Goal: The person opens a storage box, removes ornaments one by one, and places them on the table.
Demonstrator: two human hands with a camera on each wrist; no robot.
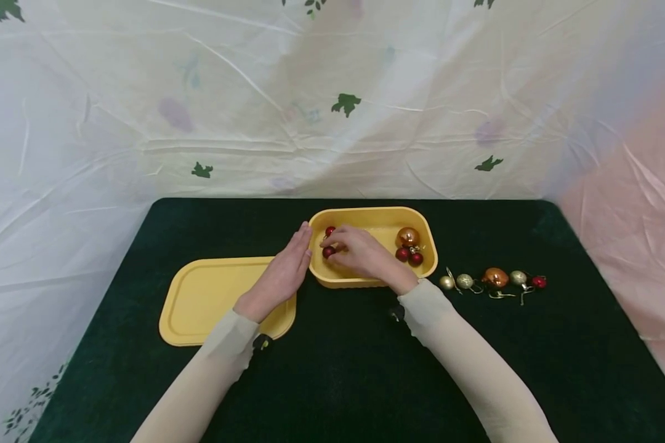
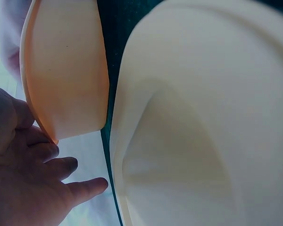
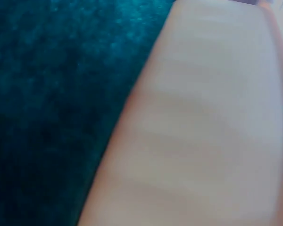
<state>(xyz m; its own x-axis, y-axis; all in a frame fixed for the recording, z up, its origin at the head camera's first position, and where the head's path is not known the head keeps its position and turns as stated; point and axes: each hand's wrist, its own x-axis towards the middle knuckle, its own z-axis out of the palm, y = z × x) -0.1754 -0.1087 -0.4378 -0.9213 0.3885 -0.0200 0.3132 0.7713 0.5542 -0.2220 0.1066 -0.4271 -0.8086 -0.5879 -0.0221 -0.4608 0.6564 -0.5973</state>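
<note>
A yellow plastic box (image 1: 377, 283) stands on the dark green table. My left hand (image 1: 279, 271) has its fingers straight and touches the box's left rim; in the left wrist view its fingertips lie at the edge of the box wall (image 2: 70, 70). Inside the box, at its left end, my right hand (image 1: 360, 251) pinches a dark red bauble (image 1: 329, 252) between thumb and fingers. Just behind that is a red bauble (image 1: 330, 231). A copper bauble (image 1: 407, 237) and two dark red baubles (image 1: 416, 259) lie at the right end. In the right wrist view the box wall (image 3: 193, 117) hides the hand.
A yellow lid (image 1: 210, 301) lies left of the box, partly under the left forearm. Right of the box sits a row of ornaments: gold baubles (image 1: 465, 282), a copper bauble (image 1: 495, 278) and a red bauble (image 1: 539, 282), with gold strings. A patterned white cloth (image 1: 310, 154) hangs behind.
</note>
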